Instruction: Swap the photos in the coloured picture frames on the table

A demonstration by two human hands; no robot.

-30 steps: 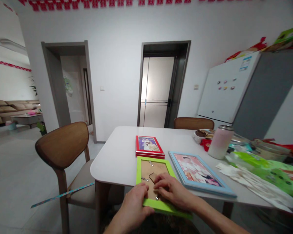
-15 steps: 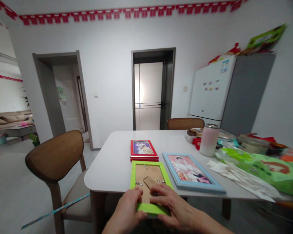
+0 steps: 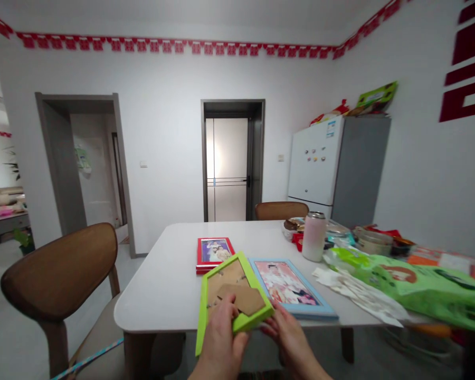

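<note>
A lime-green picture frame (image 3: 242, 257) is tilted up off the table's near edge, its brown backing and metal clips toward me. The brown stand flap (image 3: 243, 298) on the backing is swung out. My left hand (image 3: 224, 335) grips the frame's near side, fingers over the backing by the flap. At the frame's right corner, my right hand (image 3: 291, 332) holds the edge with curled fingers. Behind it lie red picture frames (image 3: 198, 257), stacked, with a photo on top. Just to the right is a light-blue picture frame (image 3: 320, 312), photo upward; the green frame overlaps its left side.
On the white table (image 3: 158, 274), a pink-white bottle (image 3: 314, 237), white gloves (image 3: 358, 290) and a green package (image 3: 427, 290) stand or lie to the right, with bowls and packets behind. Wooden chairs stand at the left (image 3: 63, 269) and far side (image 3: 281, 210).
The green frame has been lifted and tilted, and its flap stands further out. My right hand has moved from the backing to the right corner. The view has shifted right and up.
</note>
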